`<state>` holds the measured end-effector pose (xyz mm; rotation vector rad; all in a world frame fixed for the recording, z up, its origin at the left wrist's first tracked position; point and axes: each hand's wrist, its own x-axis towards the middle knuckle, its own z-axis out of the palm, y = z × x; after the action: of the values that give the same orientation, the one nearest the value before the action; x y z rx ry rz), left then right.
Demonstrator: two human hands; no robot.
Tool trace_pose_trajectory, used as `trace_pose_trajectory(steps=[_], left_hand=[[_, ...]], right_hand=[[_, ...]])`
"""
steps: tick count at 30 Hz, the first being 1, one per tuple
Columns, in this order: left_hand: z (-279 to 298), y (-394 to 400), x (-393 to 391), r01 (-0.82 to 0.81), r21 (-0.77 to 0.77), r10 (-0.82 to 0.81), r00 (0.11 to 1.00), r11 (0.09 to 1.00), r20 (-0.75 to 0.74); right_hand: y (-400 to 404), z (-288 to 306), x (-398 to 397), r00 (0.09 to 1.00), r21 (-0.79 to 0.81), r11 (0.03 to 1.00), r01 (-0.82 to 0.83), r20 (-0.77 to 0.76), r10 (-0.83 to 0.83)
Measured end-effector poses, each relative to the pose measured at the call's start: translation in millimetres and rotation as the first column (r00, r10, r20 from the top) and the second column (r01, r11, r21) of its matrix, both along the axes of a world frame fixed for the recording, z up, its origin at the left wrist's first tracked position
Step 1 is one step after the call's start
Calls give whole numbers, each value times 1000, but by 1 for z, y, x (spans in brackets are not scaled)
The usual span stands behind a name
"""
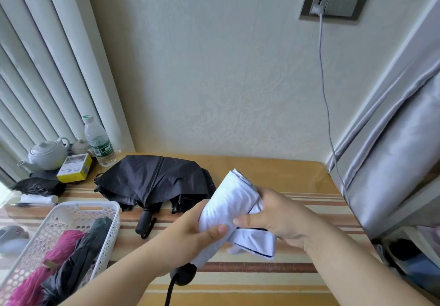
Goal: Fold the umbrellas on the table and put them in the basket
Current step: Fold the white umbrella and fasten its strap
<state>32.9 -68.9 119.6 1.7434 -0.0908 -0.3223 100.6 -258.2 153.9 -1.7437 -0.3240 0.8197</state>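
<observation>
You hold the white umbrella [234, 207] above the table's [273, 170] near middle, its long axis slanting from the black handle [183, 273] near you up and away to the right. Your left hand [202, 232] wraps the lower canopy, thumb on top; your right hand [278, 220] clutches the loose folds on the right side. The white basket [78, 212], already holding a magenta umbrella [47, 265] and a dark umbrella [78, 255], sits at the near left edge, nearer your left hand. The unfolded black umbrella [154, 179] lies toward the far edge.

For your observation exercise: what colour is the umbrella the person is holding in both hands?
The umbrella is white with a thin dark edge trim and a black handle, seen in the head view.
</observation>
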Motion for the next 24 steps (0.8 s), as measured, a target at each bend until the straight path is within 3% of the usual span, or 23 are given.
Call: trace_pose_trajectory(steps=[3, 7, 15, 19, 24], left_hand=[[-2, -2, 1, -109, 176, 104, 994, 978, 36], [3, -6, 3, -196, 341, 176, 980, 919, 89], [17, -3, -3, -193, 166, 207, 976, 967, -69], [25, 7, -8, -191, -57, 181, 972, 980, -148], [32, 20, -10, -174, -136, 156, 978, 975, -135]], right_hand=[[2, -8, 0, 985, -183, 977, 105, 153, -77], [8, -19, -4, 961, -245, 949, 198, 241, -138], [9, -12, -10, 982, -95, 986, 137, 146, -122], [5, -6, -7, 987, -28, 987, 160, 18, -159], [-3, -5, 2, 949, -202, 972, 120, 310, -53]])
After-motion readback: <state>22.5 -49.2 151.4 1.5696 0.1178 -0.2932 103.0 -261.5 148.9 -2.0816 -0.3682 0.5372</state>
